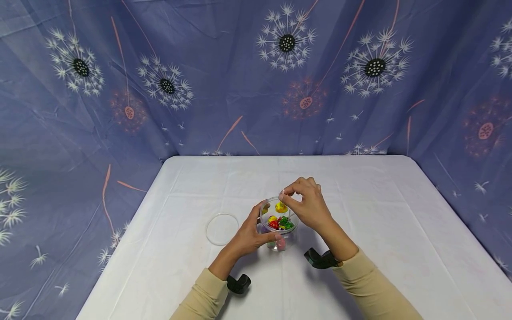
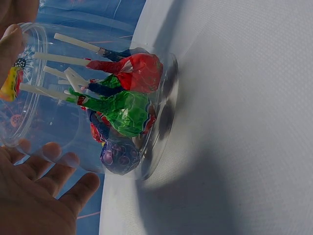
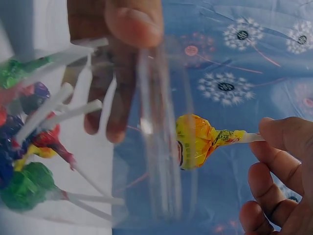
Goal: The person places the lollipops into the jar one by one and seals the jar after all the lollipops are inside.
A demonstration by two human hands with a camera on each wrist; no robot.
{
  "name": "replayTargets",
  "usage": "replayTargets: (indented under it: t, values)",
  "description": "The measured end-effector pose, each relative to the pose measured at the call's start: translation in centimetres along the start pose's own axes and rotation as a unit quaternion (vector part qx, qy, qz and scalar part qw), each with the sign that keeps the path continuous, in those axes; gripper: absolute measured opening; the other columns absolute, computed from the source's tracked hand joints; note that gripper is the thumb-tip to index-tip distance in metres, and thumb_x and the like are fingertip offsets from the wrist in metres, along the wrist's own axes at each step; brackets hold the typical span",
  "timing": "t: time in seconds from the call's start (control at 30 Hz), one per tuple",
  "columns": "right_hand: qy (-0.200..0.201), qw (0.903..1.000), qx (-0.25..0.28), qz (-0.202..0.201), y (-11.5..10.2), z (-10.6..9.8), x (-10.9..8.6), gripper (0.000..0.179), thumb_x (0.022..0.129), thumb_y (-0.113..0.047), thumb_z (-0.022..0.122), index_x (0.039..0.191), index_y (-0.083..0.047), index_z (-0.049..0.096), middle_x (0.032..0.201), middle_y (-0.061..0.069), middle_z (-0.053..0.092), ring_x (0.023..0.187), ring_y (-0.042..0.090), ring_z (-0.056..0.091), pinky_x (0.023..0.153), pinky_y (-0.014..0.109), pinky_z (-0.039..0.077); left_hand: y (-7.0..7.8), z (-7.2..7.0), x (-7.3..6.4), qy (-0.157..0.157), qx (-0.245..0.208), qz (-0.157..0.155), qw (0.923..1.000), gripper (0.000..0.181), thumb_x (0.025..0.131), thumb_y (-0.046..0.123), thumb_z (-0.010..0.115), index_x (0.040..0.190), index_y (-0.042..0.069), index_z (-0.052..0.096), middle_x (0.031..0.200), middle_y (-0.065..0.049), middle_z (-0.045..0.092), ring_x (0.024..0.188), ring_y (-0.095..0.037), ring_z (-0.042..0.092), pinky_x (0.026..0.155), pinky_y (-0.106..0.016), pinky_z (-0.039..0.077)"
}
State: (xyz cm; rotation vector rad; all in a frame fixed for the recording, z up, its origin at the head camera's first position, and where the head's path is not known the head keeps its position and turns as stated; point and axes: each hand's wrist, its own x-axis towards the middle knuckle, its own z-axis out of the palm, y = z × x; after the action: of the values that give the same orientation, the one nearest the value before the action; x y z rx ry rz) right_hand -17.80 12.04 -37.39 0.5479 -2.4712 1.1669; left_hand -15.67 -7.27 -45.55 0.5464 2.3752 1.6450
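Observation:
A clear plastic jar (image 2: 168,98) is held in my left hand (image 1: 252,235), with the thumb on its near side and the fingers around the far side. Inside it are several wrapped lollipops, among them a red one (image 2: 142,72), a green one (image 2: 129,112) and a purple one (image 2: 120,155), their white sticks toward the mouth. My right hand (image 1: 310,204) pinches the white stick of a yellow lollipop (image 3: 193,142) between thumb and forefinger. That lollipop's wrapped head hangs down at the jar's open mouth, seen partly through the rim in the right wrist view.
A clear round lid or ring (image 1: 222,214) lies on the white-covered table (image 1: 160,266), left of the jar. Black mounts (image 1: 238,284) sit on both wrists. A blue curtain (image 1: 224,80) with dandelion prints hangs behind and beside the table.

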Motion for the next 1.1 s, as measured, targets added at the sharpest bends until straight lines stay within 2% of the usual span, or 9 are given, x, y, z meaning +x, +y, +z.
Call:
replayTargets:
  t: [0.2,0.53,0.83,1.1]
  values:
    - [-0.015,0.9998,-0.010,-0.006,0.3,1.2,-0.1,0.008,0.081,-0.020,0.074,0.079,-0.012,0.072,0.080,-0.001,0.061,0.083,0.017,0.045,0.079,0.036,0.028,-0.2,0.0,0.1,0.001,0.006,0.010,0.9999,0.094,0.075,0.046,0.076,0.148,0.032,0.018,0.143,-0.004,0.040,0.129,-0.026,0.044,0.110,-0.047,0.035]
    - [-0.039,0.9968,-0.070,-0.002,0.7,2.7,-0.1,0.009,0.080,-0.023,0.075,0.080,-0.015,0.073,0.079,-0.001,0.059,0.082,0.018,0.044,0.076,0.035,0.028,-0.2,0.1,0.1,0.007,0.022,0.013,0.9997,0.096,0.075,0.045,0.076,0.149,0.028,0.017,0.148,0.003,0.034,0.133,-0.020,0.041,0.112,-0.046,0.033]
    - [-0.043,0.9926,-0.111,-0.024,0.9,3.3,-0.1,0.009,0.079,-0.025,0.076,0.080,-0.016,0.073,0.079,-0.002,0.058,0.080,0.017,0.043,0.073,0.035,0.028,-0.1,0.0,0.1,0.004,0.023,0.010,0.9997,0.096,0.075,0.047,0.075,0.149,0.028,0.017,0.148,0.004,0.035,0.130,-0.018,0.043,0.111,-0.046,0.034]
    - [-0.042,0.9920,-0.115,-0.033,1.0,3.5,-0.1,0.007,0.079,-0.025,0.076,0.082,-0.019,0.074,0.078,0.000,0.057,0.078,0.017,0.042,0.073,0.034,0.027,-0.2,0.0,0.0,0.005,0.026,0.018,0.9995,0.095,0.076,0.049,0.074,0.149,0.029,0.016,0.147,0.001,0.036,0.129,-0.020,0.044,0.110,-0.047,0.035]
